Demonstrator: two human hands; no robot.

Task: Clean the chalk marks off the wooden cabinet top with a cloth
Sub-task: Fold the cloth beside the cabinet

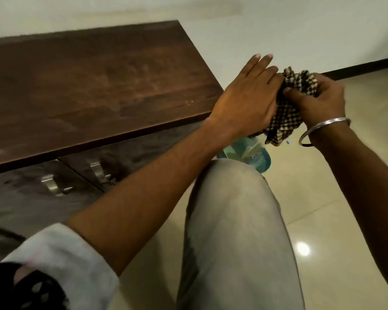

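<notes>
I have the checked cloth (285,108) bunched up between both hands, off past the right end of the cabinet top (87,90) and above the floor, not touching the wood. My right hand (323,99) is clenched around the upper wad of it, thumb pressed into the folds, while my left hand (246,95) lies flat against the cloth's left side with the fingers stretched out, pressing rather than gripping. A loose corner of the cloth hangs down below my hands. A metal bangle (323,130) sits on my right wrist.

The dark wooden top stretches away to my left, with pale, smeary chalk marks (139,72) near its middle and a few small light specks (189,102) toward the right front edge. Below the top's front edge I see two metal handles (54,184) on the cabinet front. My knee in grey trousers (233,220) is raised under my arms, and a teal mesh basket (253,153) sits on the tiled floor just beyond it, below the cloth
</notes>
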